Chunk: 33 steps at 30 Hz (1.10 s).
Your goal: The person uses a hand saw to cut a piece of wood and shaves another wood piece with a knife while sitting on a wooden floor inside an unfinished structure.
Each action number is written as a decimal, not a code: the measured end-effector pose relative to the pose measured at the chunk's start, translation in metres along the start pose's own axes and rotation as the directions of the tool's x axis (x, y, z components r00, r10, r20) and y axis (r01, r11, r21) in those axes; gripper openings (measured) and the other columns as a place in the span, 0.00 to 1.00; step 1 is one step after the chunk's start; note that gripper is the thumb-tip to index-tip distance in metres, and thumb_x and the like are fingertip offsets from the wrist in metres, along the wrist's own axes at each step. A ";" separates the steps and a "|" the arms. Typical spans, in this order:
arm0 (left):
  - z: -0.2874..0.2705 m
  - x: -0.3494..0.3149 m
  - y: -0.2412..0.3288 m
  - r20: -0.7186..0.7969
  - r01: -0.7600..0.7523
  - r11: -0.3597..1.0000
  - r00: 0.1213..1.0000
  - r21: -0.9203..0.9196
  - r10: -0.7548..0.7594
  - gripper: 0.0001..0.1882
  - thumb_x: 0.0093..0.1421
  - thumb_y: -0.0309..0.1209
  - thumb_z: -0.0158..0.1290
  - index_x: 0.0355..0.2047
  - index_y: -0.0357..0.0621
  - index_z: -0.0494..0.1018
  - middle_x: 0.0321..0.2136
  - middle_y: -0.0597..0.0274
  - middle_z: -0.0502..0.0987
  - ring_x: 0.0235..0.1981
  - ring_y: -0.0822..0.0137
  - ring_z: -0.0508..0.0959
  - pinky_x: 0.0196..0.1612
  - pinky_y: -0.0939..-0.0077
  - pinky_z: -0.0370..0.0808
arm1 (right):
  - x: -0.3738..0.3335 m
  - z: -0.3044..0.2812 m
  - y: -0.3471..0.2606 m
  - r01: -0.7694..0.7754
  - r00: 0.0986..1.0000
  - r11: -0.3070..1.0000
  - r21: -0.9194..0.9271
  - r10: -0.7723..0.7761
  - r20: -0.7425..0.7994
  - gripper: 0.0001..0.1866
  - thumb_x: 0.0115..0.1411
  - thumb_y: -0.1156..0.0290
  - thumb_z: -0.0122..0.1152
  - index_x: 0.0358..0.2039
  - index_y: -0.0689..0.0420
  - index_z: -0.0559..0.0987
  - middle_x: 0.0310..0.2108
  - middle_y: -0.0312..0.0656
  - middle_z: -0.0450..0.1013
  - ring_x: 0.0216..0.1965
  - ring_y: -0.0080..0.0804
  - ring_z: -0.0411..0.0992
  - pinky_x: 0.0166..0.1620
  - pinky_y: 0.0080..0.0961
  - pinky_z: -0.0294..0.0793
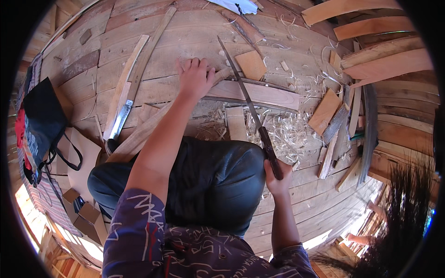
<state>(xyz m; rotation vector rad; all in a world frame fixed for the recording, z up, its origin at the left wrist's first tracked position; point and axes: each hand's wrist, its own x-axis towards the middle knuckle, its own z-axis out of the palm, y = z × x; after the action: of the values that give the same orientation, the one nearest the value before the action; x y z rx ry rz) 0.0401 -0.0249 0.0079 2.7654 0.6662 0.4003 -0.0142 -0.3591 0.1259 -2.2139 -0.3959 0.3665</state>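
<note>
My right hand is closed round the dark handle of a long tool with a narrow, tapering blade. Whether it is a knife or a saw, I cannot tell. The blade points away from me and passes over a flat board. My left hand presses down on a wooden strip, its fingers bent over the far side. The strip's short end shows just right of that hand, close to the blade. Its other end runs back beside my left knee.
Shavings litter the floor before my right knee. Offcuts lie at the right, below leaning planks. To the left are a shiny metal blade by long slats, a black bag and a cardboard box.
</note>
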 end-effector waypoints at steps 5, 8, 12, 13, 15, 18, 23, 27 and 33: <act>-0.051 -0.055 -0.017 0.246 0.069 0.997 0.968 -0.047 -0.055 0.23 0.56 0.45 0.55 0.47 0.46 0.69 0.44 0.54 0.72 0.52 0.53 0.68 0.61 0.47 0.56 | -0.032 0.003 -0.003 0.037 0.988 0.996 -0.083 -0.049 -0.145 0.15 0.54 0.74 0.63 0.14 0.60 0.70 0.08 0.40 0.63 0.09 0.25 0.62 0.16 0.26 0.58; -0.076 -0.101 -0.046 0.358 0.177 0.980 0.913 0.086 -0.196 0.32 0.51 0.47 0.59 0.52 0.46 0.65 0.50 0.52 0.69 0.54 0.51 0.69 0.58 0.47 0.60 | -0.058 0.006 0.003 0.027 0.972 0.997 -0.070 -0.043 -0.231 0.15 0.55 0.72 0.63 0.15 0.61 0.71 0.09 0.41 0.64 0.09 0.26 0.62 0.16 0.28 0.58; -0.098 -0.131 -0.060 0.430 0.261 0.944 0.842 0.204 -0.326 0.38 0.48 0.47 0.63 0.55 0.44 0.61 0.53 0.49 0.70 0.56 0.51 0.70 0.55 0.48 0.65 | -0.087 -0.003 0.015 -0.071 0.932 0.997 0.014 0.071 -0.355 0.15 0.57 0.70 0.64 0.17 0.63 0.73 0.10 0.35 0.62 0.15 0.17 0.58 0.19 0.25 0.55; -0.099 -0.129 -0.060 0.474 0.261 0.949 0.823 0.175 -0.314 0.38 0.47 0.46 0.64 0.54 0.43 0.62 0.50 0.48 0.72 0.53 0.51 0.72 0.53 0.50 0.68 | -0.092 -0.006 0.017 -0.080 0.926 0.994 0.072 0.101 -0.363 0.15 0.57 0.70 0.64 0.19 0.63 0.74 0.11 0.35 0.62 0.15 0.17 0.59 0.19 0.25 0.55; -0.100 -0.129 -0.062 0.499 0.260 0.956 0.816 0.136 -0.293 0.37 0.46 0.44 0.65 0.52 0.41 0.64 0.44 0.47 0.77 0.48 0.50 0.77 0.49 0.55 0.73 | -0.101 -0.010 0.020 -0.095 0.908 0.978 0.185 0.161 -0.388 0.13 0.58 0.69 0.64 0.21 0.64 0.76 0.12 0.34 0.64 0.17 0.17 0.60 0.20 0.25 0.57; -0.109 -0.136 -0.069 0.448 0.284 0.953 0.843 0.104 -0.300 0.34 0.44 0.42 0.65 0.48 0.39 0.67 0.39 0.46 0.79 0.43 0.48 0.79 0.45 0.58 0.76 | -0.110 0.001 0.023 -0.096 0.916 0.987 0.127 0.137 -0.377 0.12 0.57 0.68 0.64 0.27 0.66 0.79 0.14 0.34 0.66 0.18 0.17 0.61 0.21 0.24 0.59; -0.133 -0.138 -0.059 0.382 0.267 0.961 0.883 0.072 -0.274 0.32 0.43 0.40 0.64 0.47 0.40 0.68 0.38 0.46 0.79 0.42 0.50 0.80 0.45 0.57 0.76 | -0.131 -0.009 0.011 -0.116 0.865 0.993 0.036 0.119 -0.487 0.13 0.57 0.67 0.64 0.25 0.65 0.78 0.11 0.42 0.65 0.15 0.22 0.63 0.21 0.29 0.60; -0.164 -0.141 -0.044 0.314 0.248 0.968 0.921 -0.021 -0.229 0.30 0.43 0.42 0.64 0.45 0.41 0.68 0.36 0.47 0.80 0.41 0.50 0.80 0.43 0.57 0.76 | -0.134 -0.019 0.051 -0.172 0.828 0.984 0.034 0.163 -0.537 0.15 0.58 0.64 0.63 0.27 0.66 0.78 0.13 0.42 0.67 0.17 0.23 0.65 0.22 0.30 0.61; -0.169 -0.158 -0.048 0.235 0.188 0.981 0.957 -0.052 -0.170 0.30 0.44 0.43 0.64 0.45 0.44 0.68 0.35 0.49 0.80 0.39 0.51 0.80 0.42 0.59 0.76 | -0.134 -0.002 0.037 -0.233 0.870 0.935 -0.269 0.077 -0.488 0.13 0.57 0.63 0.62 0.25 0.61 0.79 0.17 0.52 0.73 0.22 0.49 0.75 0.26 0.37 0.71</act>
<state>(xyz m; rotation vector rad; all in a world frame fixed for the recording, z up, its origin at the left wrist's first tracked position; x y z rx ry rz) -0.1698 -0.0263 0.1172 2.5993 0.8160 0.0624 -0.1290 -0.4367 0.1152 -2.5630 -0.0027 -0.1759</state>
